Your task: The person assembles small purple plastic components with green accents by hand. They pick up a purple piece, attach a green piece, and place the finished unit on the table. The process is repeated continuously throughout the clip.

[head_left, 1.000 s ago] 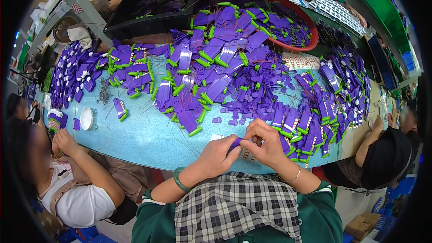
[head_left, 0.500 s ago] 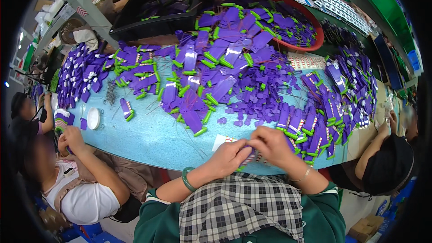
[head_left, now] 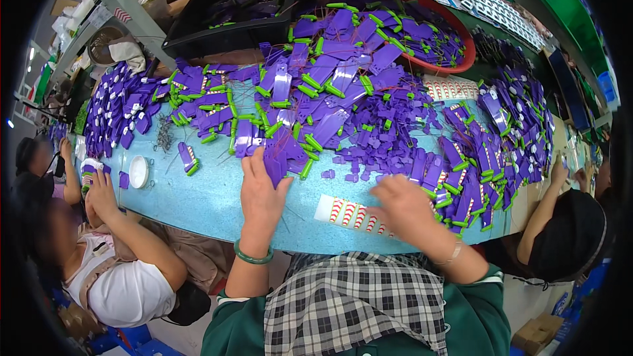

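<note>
My left hand [head_left: 262, 194] reaches into the near edge of the heap, its thumb and fingers apart on either side of a flat purple piece [head_left: 277, 163] that it appears to touch. More purple pieces with bright green ends [head_left: 323, 69] and thin wires lie beyond. My right hand [head_left: 405, 207], slightly blurred, hovers over the right end of a white sheet of red-and-yellow striped stickers [head_left: 348, 213]. Its fingers are stretched out and the thumb stands apart, with nothing visible in them. Right of it lie purple pieces bearing striped stickers [head_left: 433, 178].
Small purple parts [head_left: 389, 132] cover the table's middle. A black bin [head_left: 191, 43] and a red basin [head_left: 467, 59] stand at the back. A white cup [head_left: 138, 172] sits left, near a co-worker's hands [head_left: 102, 198]. Another co-worker [head_left: 560, 224] sits at right.
My hands were together at the near edge, working on a small piece; now they are apart. The left went forward to the heap, the right shifted right, uncovering the sticker sheet.
</note>
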The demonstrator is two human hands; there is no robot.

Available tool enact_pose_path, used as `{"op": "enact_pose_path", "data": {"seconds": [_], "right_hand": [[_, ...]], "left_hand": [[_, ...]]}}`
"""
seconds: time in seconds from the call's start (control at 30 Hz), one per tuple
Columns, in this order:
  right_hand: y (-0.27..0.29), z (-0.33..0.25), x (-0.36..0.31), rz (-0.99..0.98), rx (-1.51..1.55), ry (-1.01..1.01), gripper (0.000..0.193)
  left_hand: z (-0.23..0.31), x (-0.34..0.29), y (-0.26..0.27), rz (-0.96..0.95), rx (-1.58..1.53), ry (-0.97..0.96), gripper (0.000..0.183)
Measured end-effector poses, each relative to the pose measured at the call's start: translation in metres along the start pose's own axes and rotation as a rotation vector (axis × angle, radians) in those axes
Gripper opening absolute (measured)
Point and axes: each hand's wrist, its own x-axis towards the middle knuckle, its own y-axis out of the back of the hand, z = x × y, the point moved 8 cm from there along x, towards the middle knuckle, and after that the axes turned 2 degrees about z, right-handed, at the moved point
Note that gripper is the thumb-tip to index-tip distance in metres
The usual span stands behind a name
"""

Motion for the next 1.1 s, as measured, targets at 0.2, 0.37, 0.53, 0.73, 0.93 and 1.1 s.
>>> {"op": "enact_pose_path", "data": {"seconds": [0.2, 0.37, 0.53, 0.73, 0.93, 1.1], "right_hand": [[-0.045, -0.032, 0.016, 0.009, 0.017, 0.013, 0.024], [-0.048, -0.031, 0.009, 0.081, 0.159, 0.061, 0.016], [-0.049, -0.027, 0.004, 0.136, 0.194, 0.083, 0.015], [-0.051, -0.032, 0.007, 0.172, 0.204, 0.112, 0.01], [-0.057, -0.01, 0.008, 0.068, 0.864, -0.048, 0.011], [-0.062, 0.007, 0.009, -0.115, 1.444, -0.423, 0.007]], "left_hand": [[-0.024, -0.016, -0.006, 0.025, -0.269, 0.105, 0.061], [-0.001, -0.022, 0.028, 0.197, -0.098, -0.114, 0.011], [0.05, -0.021, 0.107, 0.539, 0.104, -0.312, 0.011], [0.049, -0.025, 0.07, 0.052, -1.17, -0.052, 0.024], [0.042, -0.059, -0.065, -0.65, -1.32, 0.403, 0.021], [0.032, -0.058, -0.06, -0.675, -1.215, 0.424, 0.017]]}}
